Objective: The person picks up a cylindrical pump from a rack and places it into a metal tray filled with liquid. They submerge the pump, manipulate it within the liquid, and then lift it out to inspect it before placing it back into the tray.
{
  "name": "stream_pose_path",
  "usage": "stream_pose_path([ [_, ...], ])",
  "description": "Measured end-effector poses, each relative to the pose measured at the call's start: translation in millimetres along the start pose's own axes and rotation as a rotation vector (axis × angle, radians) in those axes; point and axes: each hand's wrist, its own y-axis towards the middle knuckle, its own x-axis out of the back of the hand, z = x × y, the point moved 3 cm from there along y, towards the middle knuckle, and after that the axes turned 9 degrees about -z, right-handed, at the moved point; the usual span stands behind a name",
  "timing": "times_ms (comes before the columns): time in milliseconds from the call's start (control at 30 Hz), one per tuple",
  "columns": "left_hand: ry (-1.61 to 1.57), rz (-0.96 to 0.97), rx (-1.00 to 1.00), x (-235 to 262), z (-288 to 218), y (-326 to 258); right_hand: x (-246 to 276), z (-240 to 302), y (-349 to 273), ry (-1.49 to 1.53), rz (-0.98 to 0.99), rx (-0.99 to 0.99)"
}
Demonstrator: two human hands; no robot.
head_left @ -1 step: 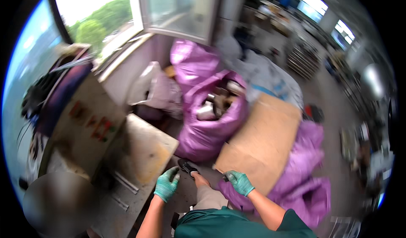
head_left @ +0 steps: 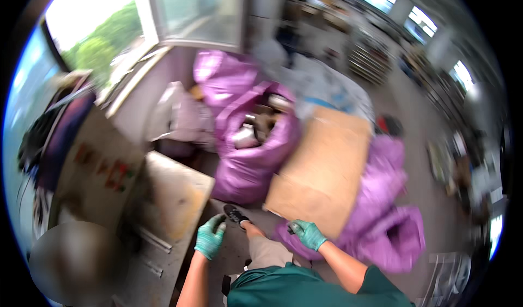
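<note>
My left hand (head_left: 210, 237) wears a green glove with dark fingertips. Its thumb and fingers are apart, with nothing between them, beside the edge of a worn, stained work table (head_left: 182, 195). My right hand (head_left: 308, 235), gloved alike, is held in front of my body with its fingers curled in; I see nothing in it. In the view it overlaps the near end of a flat brown cardboard sheet (head_left: 327, 165), and whether it touches the sheet is unclear. Ahead stands an open purple sack (head_left: 248, 170) filled with metallic and brown pieces, blurred.
More purple sacking (head_left: 381, 181) lies along the cardboard's right side. Behind are another purple sack (head_left: 223, 75), a whitish sack (head_left: 182, 113) and a pale sheet (head_left: 338, 89). An open window (head_left: 199, 18) is at the back left. My shoe (head_left: 235, 214) is on the floor.
The view has turned to the right, so the sacks, cardboard and window sit farther left in it. Both hands keep nearly the same pose in front of me.
</note>
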Motion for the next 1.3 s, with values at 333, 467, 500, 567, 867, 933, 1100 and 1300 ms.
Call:
stream_pose_path([
  [333, 0.930, 0.782, 0.530, -53.9, 280.2, -171.6, -6.1, -336.9, -576.8, 0.537, -0.809, -1.715],
  [467, 0.912, 0.936, 0.587, -110.9, 277.2, -244.7, -74.1, -329.8, -679.0, 0.734, -0.807, -1.520],
  [500, 0.886, 0.972, 0.574, -143.5, 269.1, -262.6, -91.7, -337.6, -700.2, 0.778, -0.858, -1.531],
  [567, 0.817, 1.041, 0.534, -222.7, 248.0, -302.4, -123.1, -369.6, -739.7, 0.854, -0.961, -1.552],
  [867, 0.542, 1.197, 0.198, -597.0, 90.3, -441.4, -49.4, -547.1, -871.6, 0.629, -0.667, -1.567],
  [933, 0.531, 1.227, 0.141, -667.5, 53.5, -456.1, -13.0, -573.8, -889.7, 0.591, -0.863, -1.540],
  [1100, 0.605, 1.236, 0.117, -795.5, 12.7, -468.6, 66.1, -645.9, -901.8, 0.691, -1.145, -1.461],
  [1300, 0.935, 1.248, 0.241, -915.2, 38.4, -457.7, 76.1, -697.9, -934.3, 0.897, -1.169, -1.632],
])
